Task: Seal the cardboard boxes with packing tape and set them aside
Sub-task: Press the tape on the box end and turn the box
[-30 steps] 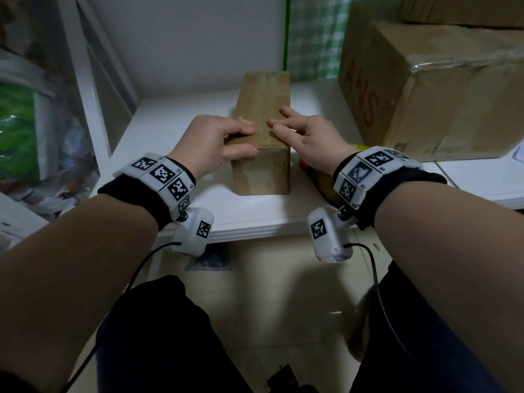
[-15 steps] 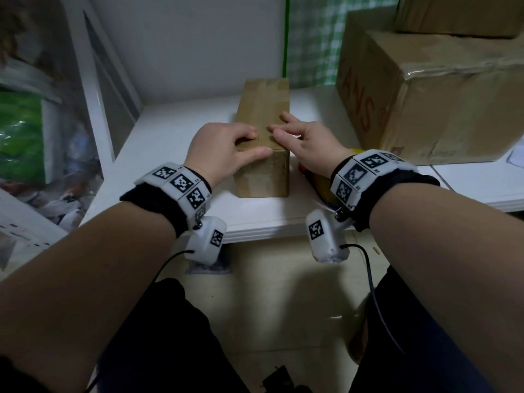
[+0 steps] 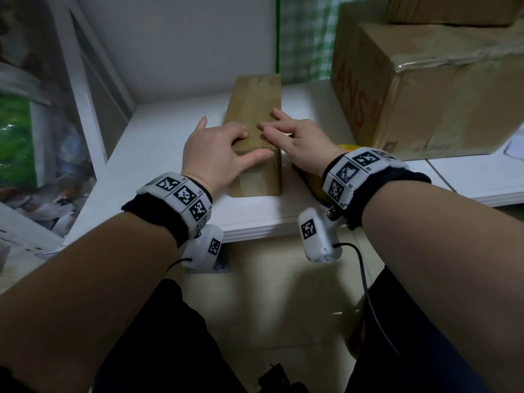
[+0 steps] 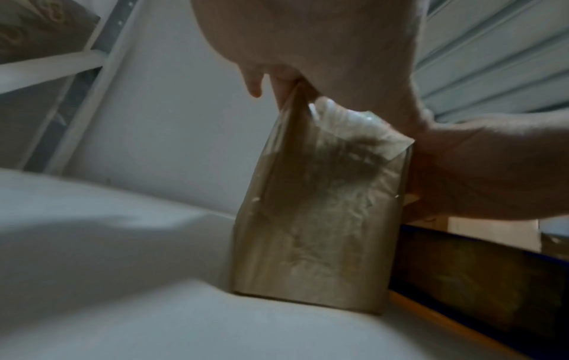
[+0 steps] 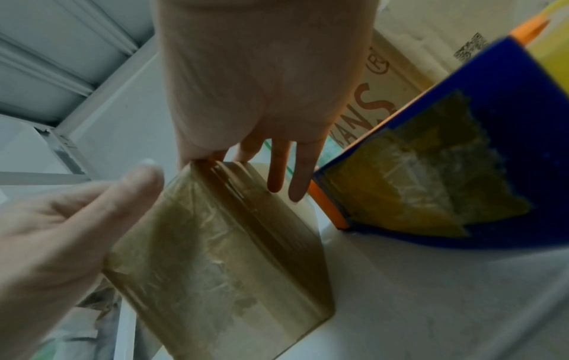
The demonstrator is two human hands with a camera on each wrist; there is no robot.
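Observation:
A small, long cardboard box (image 3: 255, 109) lies on the white shelf (image 3: 170, 131), wrapped in glossy tape (image 4: 314, 231). My left hand (image 3: 215, 148) grips its near left corner, with the fingers curled on top and the thumb laid across the near end face. My right hand (image 3: 300, 140) rests on the top from the right, fingers straight and spread. In the right wrist view two of those fingers (image 5: 295, 175) hang past the right edge of the small box (image 5: 221, 255). The left thumb (image 5: 132, 185) touches its near edge.
A large taped cardboard box (image 3: 425, 95) with red letters stands at the right, another carton (image 3: 453, 9) on top. A blue and yellow box (image 5: 462, 146) lies just right of the small box. A white frame (image 3: 85, 95) and clutter bound the left.
My left hand has slid toward the box's near end, and its thumb has moved from the left side onto the end face. The right hand has stayed on top.

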